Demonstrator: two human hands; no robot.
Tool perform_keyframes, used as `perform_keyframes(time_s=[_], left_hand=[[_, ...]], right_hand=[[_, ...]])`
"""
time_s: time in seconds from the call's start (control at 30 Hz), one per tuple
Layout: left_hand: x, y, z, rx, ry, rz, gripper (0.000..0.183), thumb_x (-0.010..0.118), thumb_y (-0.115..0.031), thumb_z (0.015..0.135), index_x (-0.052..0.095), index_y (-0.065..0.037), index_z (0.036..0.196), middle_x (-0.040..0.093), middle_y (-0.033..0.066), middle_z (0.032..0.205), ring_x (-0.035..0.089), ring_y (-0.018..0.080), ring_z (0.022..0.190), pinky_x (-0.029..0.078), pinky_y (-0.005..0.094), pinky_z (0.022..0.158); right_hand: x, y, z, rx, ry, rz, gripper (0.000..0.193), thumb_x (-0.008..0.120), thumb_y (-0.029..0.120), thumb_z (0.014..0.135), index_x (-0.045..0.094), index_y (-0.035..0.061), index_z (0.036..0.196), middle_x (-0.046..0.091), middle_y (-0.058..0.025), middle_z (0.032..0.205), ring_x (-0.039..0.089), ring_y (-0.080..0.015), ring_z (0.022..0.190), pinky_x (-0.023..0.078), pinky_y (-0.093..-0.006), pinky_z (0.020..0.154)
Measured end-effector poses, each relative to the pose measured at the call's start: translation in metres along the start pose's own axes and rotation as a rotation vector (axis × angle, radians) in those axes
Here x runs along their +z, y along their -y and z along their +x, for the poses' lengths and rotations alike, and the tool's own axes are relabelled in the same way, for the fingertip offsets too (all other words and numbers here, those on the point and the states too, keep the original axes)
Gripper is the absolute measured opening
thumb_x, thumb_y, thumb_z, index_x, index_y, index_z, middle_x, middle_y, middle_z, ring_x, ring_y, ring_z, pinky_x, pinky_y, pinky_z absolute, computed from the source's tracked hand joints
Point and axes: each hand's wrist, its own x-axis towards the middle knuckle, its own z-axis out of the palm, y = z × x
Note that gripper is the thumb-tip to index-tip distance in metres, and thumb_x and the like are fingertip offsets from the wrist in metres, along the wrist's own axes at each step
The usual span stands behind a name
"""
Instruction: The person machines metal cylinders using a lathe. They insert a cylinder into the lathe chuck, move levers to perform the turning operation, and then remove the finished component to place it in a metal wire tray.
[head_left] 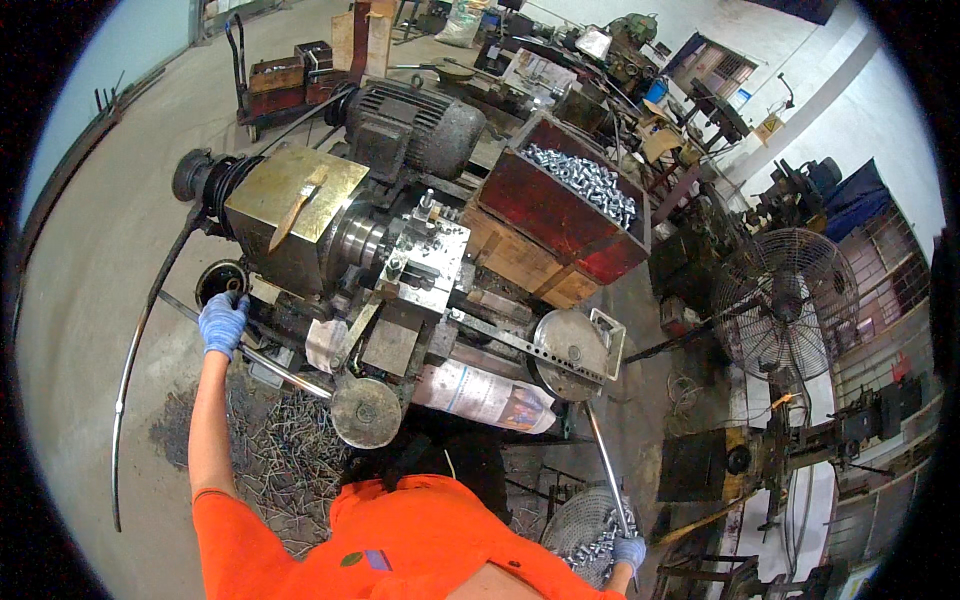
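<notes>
My left hand [223, 322], in a blue glove, is at the near rim of a round dark can [209, 290]. Its fingers look drawn together there; whether anything small is between them is hidden. At the lower right, my gloved right hand [628, 552] is wrapped round the end of a long metal lever [607, 455]. That lever runs up to a round plate [572, 340] on the lathe-like machine. Beside the right hand, a round mesh basket [560, 520] contains shiny metal parts [597, 548]. The machine's tool block [425, 262] and chuck [362, 240] sit ahead between my hands.
A brush [297, 208] lies on the brass-coloured cover [335, 178]. Behind stands a motor [420, 125]; a red box [510, 180] of metal nuts is to its right. Metal shavings [285, 450] cover the floor at left. A large fan [785, 300] stands at right.
</notes>
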Motion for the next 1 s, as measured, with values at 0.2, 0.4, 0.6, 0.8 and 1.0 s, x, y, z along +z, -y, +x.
perform_keyframes(time_s=[0.2, 0.4, 0.6, 0.8, 1.0], left_hand=[[0.007, 0.007, 0.003, -0.007, 0.007, 0.018, 0.036, 0.061, -0.038, 0.079, 0.066, -0.007, 0.096, 0.064, 0.0160, 0.093, 0.060, 0.0317, 0.089, 0.047, 0.0410, 0.078], [0.011, 0.008, 0.006, 0.007, 0.003, 0.009, 0.033, 0.061, -0.037, 0.078, 0.067, -0.009, 0.096, 0.064, 0.0160, 0.092, 0.061, 0.0320, 0.087, 0.047, 0.0407, 0.077], [0.007, 0.008, 0.004, 0.003, 0.003, 0.009, 0.033, 0.061, -0.037, 0.078, 0.067, -0.009, 0.096, 0.064, 0.0161, 0.091, 0.060, 0.0323, 0.087, 0.047, 0.0412, 0.077], [0.012, 0.010, 0.006, 0.033, -0.014, 0.021, 0.033, 0.060, -0.037, 0.079, 0.066, -0.009, 0.095, 0.063, 0.0172, 0.089, 0.060, 0.0336, 0.085, 0.047, 0.0423, 0.075], [0.009, 0.008, 0.003, 0.034, -0.024, -0.011, 0.033, 0.059, -0.038, 0.079, 0.067, -0.009, 0.092, 0.064, 0.0167, 0.086, 0.060, 0.0335, 0.084, 0.047, 0.0423, 0.074]], right_hand=[[0.006, 0.003, -0.001, 0.073, -0.028, 0.030, 0.040, 0.067, 0.038, 0.066, 0.066, 0.0054, 0.090, 0.064, -0.0217, 0.090, 0.061, -0.0364, 0.088, 0.049, -0.0412, 0.078], [0.018, -0.007, 0.000, -0.022, -0.146, 0.006, 0.041, 0.066, 0.036, 0.066, 0.066, -0.0009, 0.083, 0.063, -0.0245, 0.087, 0.062, -0.0367, 0.086, 0.050, -0.0423, 0.074], [0.005, 0.005, -0.013, 0.033, -0.086, -0.005, 0.039, 0.062, 0.036, 0.069, 0.066, -0.0002, 0.083, 0.063, -0.0236, 0.087, 0.062, -0.0372, 0.086, 0.049, -0.0432, 0.075], [0.007, 0.006, -0.010, 0.098, -0.022, -0.034, 0.052, 0.071, 0.047, 0.062, 0.067, 0.0022, 0.088, 0.064, -0.0210, 0.093, 0.063, -0.0335, 0.089, 0.050, -0.0393, 0.079], [0.002, 0.006, -0.020, -0.004, -0.052, 0.109, 0.046, 0.072, 0.042, 0.062, 0.068, 0.0023, 0.086, 0.064, -0.0218, 0.090, 0.063, -0.0341, 0.087, 0.050, -0.0391, 0.079]])
